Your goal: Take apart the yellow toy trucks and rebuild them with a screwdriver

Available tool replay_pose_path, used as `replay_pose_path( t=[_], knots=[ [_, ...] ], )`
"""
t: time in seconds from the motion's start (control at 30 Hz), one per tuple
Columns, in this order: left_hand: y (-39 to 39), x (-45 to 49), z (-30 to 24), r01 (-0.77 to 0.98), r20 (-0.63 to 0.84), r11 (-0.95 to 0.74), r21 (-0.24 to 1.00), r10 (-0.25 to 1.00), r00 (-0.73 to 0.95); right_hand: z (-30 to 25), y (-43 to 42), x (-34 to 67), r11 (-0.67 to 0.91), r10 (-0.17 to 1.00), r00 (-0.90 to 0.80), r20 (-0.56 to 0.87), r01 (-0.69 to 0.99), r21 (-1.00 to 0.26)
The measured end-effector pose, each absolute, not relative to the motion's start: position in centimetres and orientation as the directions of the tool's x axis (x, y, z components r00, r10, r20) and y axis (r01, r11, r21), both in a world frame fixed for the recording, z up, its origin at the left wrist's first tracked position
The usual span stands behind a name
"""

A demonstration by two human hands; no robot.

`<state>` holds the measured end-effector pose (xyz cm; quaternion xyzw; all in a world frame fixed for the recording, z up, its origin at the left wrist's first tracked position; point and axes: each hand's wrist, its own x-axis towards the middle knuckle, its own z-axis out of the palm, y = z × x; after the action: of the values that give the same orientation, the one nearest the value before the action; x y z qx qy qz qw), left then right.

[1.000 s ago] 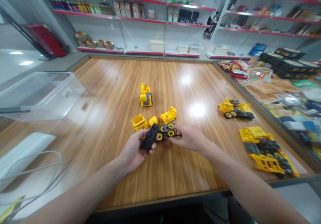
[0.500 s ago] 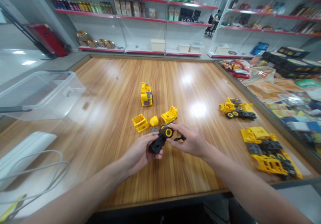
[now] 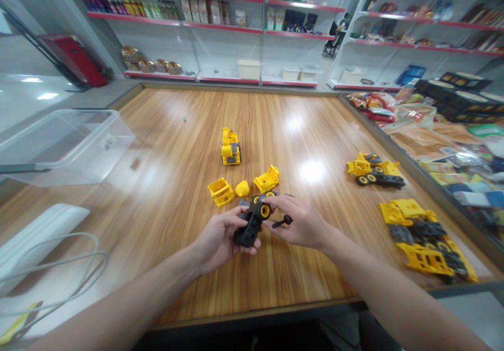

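Observation:
My left hand [image 3: 221, 238] grips the black end of a toy truck chassis [image 3: 247, 231], thumb on top and fingers underneath. Black wheels with yellow hubs sit at the chassis's far end. My right hand [image 3: 301, 220] has its fingertips at these wheels, and a small black screwdriver [image 3: 282, 221] with a rounded end is tucked in its curled fingers. Just beyond lie a yellow truck bed [image 3: 221, 191], a yellow rounded drum piece [image 3: 242, 188] and a yellow cab part [image 3: 267, 178]. A grey piece [image 3: 243, 203] is partly hidden behind my left hand.
A yellow toy truck [image 3: 230, 146] stands farther back. On the right lie a partly assembled truck [image 3: 374, 170] and a group of yellow and black parts [image 3: 427, 238]. At left are a clear plastic bin [image 3: 66, 146], a white power strip [image 3: 43, 241] and a looped cable [image 3: 92, 277].
The chassis has tilted in my hands, so more of its wheels show. My right fingers have shifted over the wheels, and the screwdriver has turned slightly.

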<state>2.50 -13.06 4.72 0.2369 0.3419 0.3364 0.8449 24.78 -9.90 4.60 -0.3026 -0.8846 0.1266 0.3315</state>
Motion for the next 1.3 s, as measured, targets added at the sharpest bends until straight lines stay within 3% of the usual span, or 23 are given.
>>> replay_pose_path(
  t=[0.13,0.37,0.5,0.63,0.77,0.87,1.07,1.3],
  knots=[
    [-13.1,2.7,5.0,-0.396,-0.404,0.675,0.622,0.710,0.576,4.3,-10.0,24.8,0.793,0.608,-0.620,0.496,0.441,-0.420],
    [-13.2,3.4,4.2,-0.347,-0.452,0.620,0.704,0.768,0.455,4.1,-9.9,24.6,0.804,0.590,-0.676,0.441,0.444,-0.396],
    [-13.3,3.5,2.6,-0.386,-0.315,0.573,0.723,0.771,0.554,4.4,-9.2,25.5,0.727,0.686,-0.580,0.440,0.509,-0.461],
    [-12.8,4.3,0.9,-0.332,-0.134,0.658,0.676,0.553,0.822,4.6,-8.7,26.3,0.628,0.778,-0.492,0.392,0.628,-0.459],
    [-11.3,4.7,0.5,-0.313,0.030,0.757,0.573,0.362,0.932,4.9,-9.0,25.8,0.666,0.735,-0.649,0.195,0.639,-0.384],
    [-10.3,3.7,0.7,-0.384,0.120,0.795,0.470,0.373,0.920,5.2,-9.5,24.7,0.699,0.685,-0.723,0.086,0.620,-0.358],
    [-9.4,1.3,0.1,-0.441,0.219,0.829,0.344,0.386,0.896,4.9,-9.8,23.7,0.672,0.693,-0.721,0.014,0.638,-0.376],
    [-8.4,2.4,0.5,-0.556,0.199,0.686,0.469,0.530,0.824,4.1,-10.5,23.6,0.688,0.635,-0.768,-0.080,0.610,-0.392]
  ],
)
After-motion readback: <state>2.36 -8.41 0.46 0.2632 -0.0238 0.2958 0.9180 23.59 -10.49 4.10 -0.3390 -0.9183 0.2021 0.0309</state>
